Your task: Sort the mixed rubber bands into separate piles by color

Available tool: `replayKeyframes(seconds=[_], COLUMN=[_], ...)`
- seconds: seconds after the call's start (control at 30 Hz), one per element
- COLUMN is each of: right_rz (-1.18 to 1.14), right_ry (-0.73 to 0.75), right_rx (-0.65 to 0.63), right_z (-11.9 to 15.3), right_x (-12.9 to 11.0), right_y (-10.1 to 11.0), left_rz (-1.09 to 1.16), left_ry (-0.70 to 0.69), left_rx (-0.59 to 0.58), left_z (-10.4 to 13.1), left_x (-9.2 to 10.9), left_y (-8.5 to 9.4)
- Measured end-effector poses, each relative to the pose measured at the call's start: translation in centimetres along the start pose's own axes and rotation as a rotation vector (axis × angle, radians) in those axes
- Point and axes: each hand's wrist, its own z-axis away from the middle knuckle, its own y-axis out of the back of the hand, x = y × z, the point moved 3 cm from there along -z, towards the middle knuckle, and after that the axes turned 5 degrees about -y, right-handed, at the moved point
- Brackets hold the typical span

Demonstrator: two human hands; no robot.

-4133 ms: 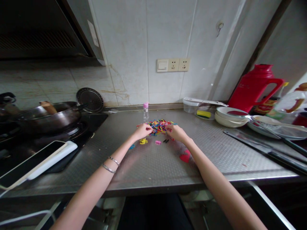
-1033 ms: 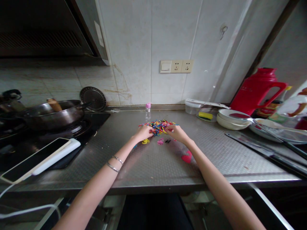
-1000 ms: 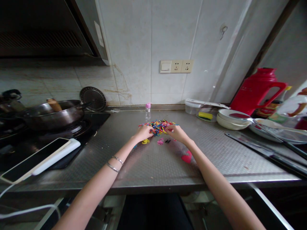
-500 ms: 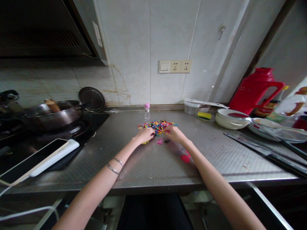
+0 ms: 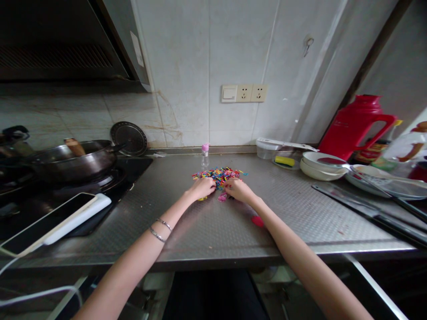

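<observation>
Pieces (image 5: 223,174) of many colours lie heaped on the counter (image 5: 207,235), the left hand (image 5: 203,187) and right hand (image 5: 238,190) at their near edge, both curled nearly closed; any hold is hidden. A careless right-hand sweep could knock the near pink loops (image 5: 222,197) among the others.

Above at the left, a dark range hood (image 5: 56,49); below, a metal pan (image 5: 75,162) on the black hob (image 5: 135,168), with a round dark disc (image 5: 128,138) propped against the tiled wall (image 5: 180,58). Nearer the front, a phone (image 5: 46,222) alongside a white slab (image 5: 82,218). Higher up, a switch (image 5: 229,93) beside two sockets (image 5: 244,93). Toward the right, a yellow sponge (image 5: 284,161), stacked white bowls (image 5: 318,172), a red thermos (image 5: 353,126) and a black-handled knife (image 5: 375,218).
</observation>
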Motion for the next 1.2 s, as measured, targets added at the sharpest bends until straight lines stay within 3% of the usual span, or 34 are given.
replayKeyframes(seconds=[0.33, 0.43, 0.53, 0.73, 0.9, 1.07, 1.2], right_rz=[0.002, 0.004, 0.010, 0.037, 0.060, 0.050, -0.001], right_ry=[0.027, -0.003, -0.004, -0.019, -0.028, -0.028, 0.107], right_rx=[-0.045, -0.037, -0.025, -0.029, -0.024, 0.036, 0.024], right_z=[-0.2, -0.3, -0.2, -0.2, 0.0, 0.0, -0.4], right_x=[-0.2, 0.0, -0.1, -0.5, -0.7, -1.2, -2.6], right_y=[-0.3, -0.4, -0.4, -0.2, -0.1, 0.5, 1.4], left_rz=[0.319, 0.394, 0.454, 0.495, 0.485, 0.503, 0.501], left_ry=[-0.049, -0.027, 0.052, 0.209, 0.250, 0.283, 0.300], left_rx=[0.167, 0.126, 0.001, -0.198, -0.307, -0.305, -0.255], left_z=[-0.1, 0.8, 2.3, 6.2, 8.3, 9.3, 9.8], left_x=[-0.1, -0.6, -2.1, -6.4, -7.6, -8.3, -9.5], left_y=[4.2, 5.4, 6.1, 5.6, 4.0, 4.1, 4.9])
